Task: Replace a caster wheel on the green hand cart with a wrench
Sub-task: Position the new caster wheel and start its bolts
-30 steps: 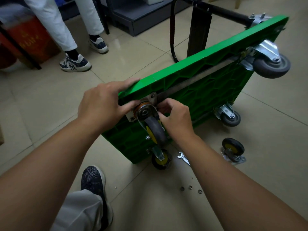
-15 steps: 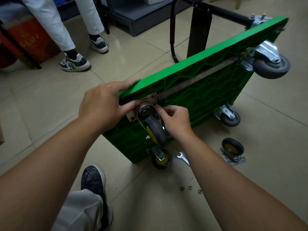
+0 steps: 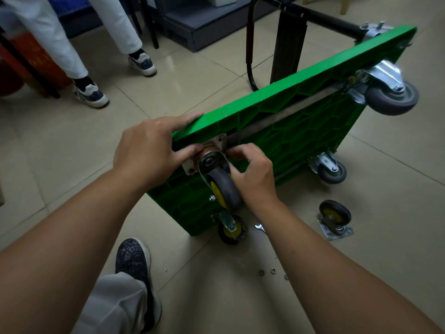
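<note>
The green hand cart [image 3: 301, 131] stands on its side edge on the tiled floor, underside toward me. A caster [image 3: 222, 186] with a grey tyre and yellow hub sits with its plate against the cart's near upper corner. My left hand [image 3: 149, 150] holds the cart's top edge, fingers over the edge and thumb pressing by the plate. My right hand [image 3: 252, 177] pinches something small at the plate's right corner, hidden by the fingers. A wrench [image 3: 260, 228] lies on the floor, mostly hidden behind my right forearm. A loose caster [image 3: 334, 219] lies on the floor at the right.
Three more casters are mounted on the cart: one low near me [image 3: 231, 229], one low at the far end [image 3: 331, 168], one high at the far end [image 3: 390, 92]. Small nuts [image 3: 273, 271] lie on the floor. My shoe [image 3: 132, 261] is near. A person's legs [image 3: 91, 92] stand at the back left.
My right hand's fingers have shifted at the plate's right corner, with the wrist turned a little. My left hand and the cart have stayed put.
</note>
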